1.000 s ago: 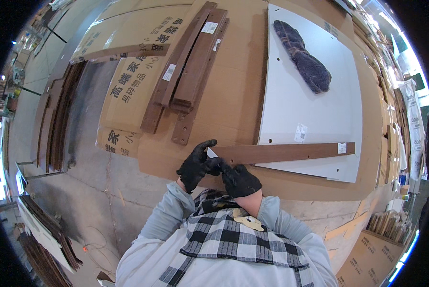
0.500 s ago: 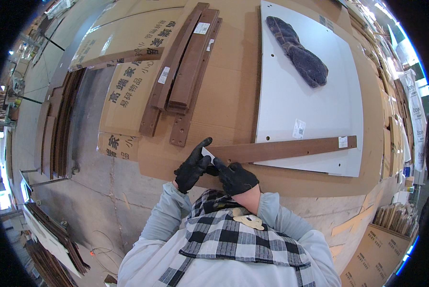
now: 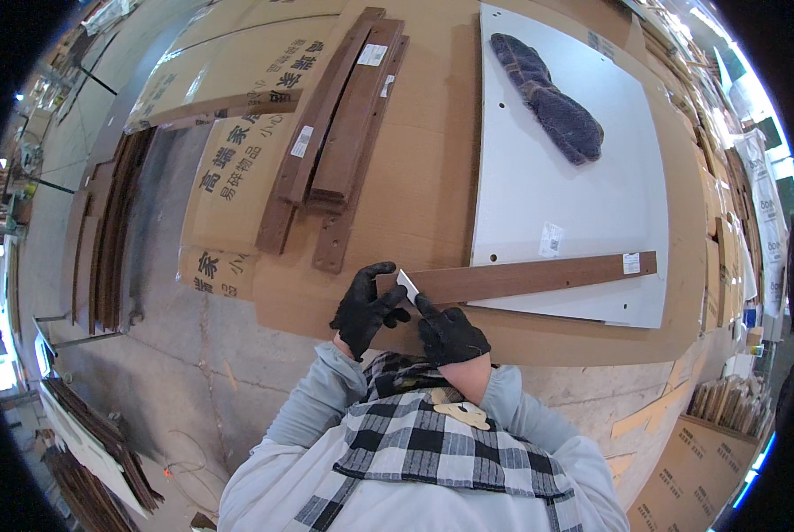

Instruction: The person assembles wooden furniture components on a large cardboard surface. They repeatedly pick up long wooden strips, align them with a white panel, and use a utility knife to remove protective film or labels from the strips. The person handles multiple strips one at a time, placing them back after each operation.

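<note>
Looks smooth, matt and woody on the brown strip (image 3: 530, 278) at three o'clock, smooth on the white panel (image 3: 583, 208) at two, fuzzy like cloth on the dark bundle (image 3: 552, 102) between one and two.

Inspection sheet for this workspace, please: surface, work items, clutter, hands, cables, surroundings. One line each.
Surface: brown cardboard, laid flat.
Work items: brown strip, right end over the white panel, left end beyond it by the hands; small white piece at the strip's left end; strip stack further off, left of the panel.
Clutter: dark bundle on the panel's far part.
Hands: left hand and right hand, black-gloved, at the white piece; exact grip unclear.
Cables: apparent thin cord with an orange spot, on the floor, lower left.
Surroundings: stacked boards at left; large carton, lower right.
</note>
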A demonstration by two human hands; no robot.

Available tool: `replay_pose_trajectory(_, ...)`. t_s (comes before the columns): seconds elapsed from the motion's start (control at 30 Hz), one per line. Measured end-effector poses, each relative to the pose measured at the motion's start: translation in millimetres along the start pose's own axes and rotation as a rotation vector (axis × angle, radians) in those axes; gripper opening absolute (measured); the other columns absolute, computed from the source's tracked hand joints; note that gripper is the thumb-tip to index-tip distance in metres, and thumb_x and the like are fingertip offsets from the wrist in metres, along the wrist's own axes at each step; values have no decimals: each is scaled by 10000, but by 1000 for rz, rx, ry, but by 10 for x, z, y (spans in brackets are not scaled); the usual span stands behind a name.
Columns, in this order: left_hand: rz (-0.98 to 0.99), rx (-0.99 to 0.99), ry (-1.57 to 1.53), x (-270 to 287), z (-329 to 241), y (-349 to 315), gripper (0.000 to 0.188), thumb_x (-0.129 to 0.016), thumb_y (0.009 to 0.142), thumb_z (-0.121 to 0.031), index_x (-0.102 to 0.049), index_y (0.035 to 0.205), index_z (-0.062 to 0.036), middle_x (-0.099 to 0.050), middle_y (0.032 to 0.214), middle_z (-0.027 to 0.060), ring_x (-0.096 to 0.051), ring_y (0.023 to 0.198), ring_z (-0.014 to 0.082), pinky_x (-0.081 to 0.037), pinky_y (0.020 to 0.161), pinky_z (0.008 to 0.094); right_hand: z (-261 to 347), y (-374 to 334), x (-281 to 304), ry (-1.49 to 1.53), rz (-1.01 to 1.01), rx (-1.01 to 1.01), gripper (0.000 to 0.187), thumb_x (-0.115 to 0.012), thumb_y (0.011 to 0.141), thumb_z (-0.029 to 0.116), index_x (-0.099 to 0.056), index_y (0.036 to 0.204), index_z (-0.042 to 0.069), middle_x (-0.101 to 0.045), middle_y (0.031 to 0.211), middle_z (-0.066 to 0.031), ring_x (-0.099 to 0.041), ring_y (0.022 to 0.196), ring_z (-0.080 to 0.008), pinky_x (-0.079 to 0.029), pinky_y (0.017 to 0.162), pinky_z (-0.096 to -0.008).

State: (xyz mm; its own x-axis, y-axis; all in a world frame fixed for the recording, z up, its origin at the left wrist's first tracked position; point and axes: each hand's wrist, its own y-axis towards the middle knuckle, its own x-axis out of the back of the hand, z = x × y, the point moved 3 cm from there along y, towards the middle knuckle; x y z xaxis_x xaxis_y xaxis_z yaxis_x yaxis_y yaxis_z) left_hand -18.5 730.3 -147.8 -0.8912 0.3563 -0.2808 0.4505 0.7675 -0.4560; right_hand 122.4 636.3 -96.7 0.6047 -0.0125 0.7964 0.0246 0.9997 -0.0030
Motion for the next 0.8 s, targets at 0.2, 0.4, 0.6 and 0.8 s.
replay_pose_trajectory(0.2, -63, 18, 32, -39, -9, 13, 499, -672, 840, -204, -416, 1245, -66, -608, 968, 118, -634, 603, 178, -472, 485, 241, -300, -135, 227, -58, -102, -112, 475, -564, 845, 112, -490, 1313, 134, -582, 926, -174, -581, 758, -327, -475, 652, -414)
replay_pose_trajectory(0.4, -93, 9, 92, -66, -47, -7, 500, -663, 846, -218, -417, 1250, -61, -603, 963, 127, -630, 589, 182, -467, 478, 247, -880, -336, 605, -184, -282, -238, 397, -568, 856, 84, -546, 1252, 65, -596, 871, -144, -558, 753, -295, -461, 651, -398)
replay_pose_trajectory(0.6, -143, -32, 168, -87, -39, -16, 393, -583, 906, -208, -435, 1238, -60, -586, 941, 113, -616, 572, 189, -460, 475, 252, -1707, -619, 1075, -382, -402, -286, 413, -577, 874, 135, -531, 1283, 111, -594, 784, -153, -558, 684, -307, -470, 651, -404)
replay_pose_trajectory(0.8, -129, -115, 251, -85, -16, -39, 363, -527, 940, -235, -434, 1237, -51, -585, 907, 110, -594, 556, 177, -456, 475, 254, -2404, -828, 1567, -355, -465, -461, 396, -595, 859, 183, -564, 1253, 149, -616, 793, -157, -591, 721, -318, -481, 661, -416)
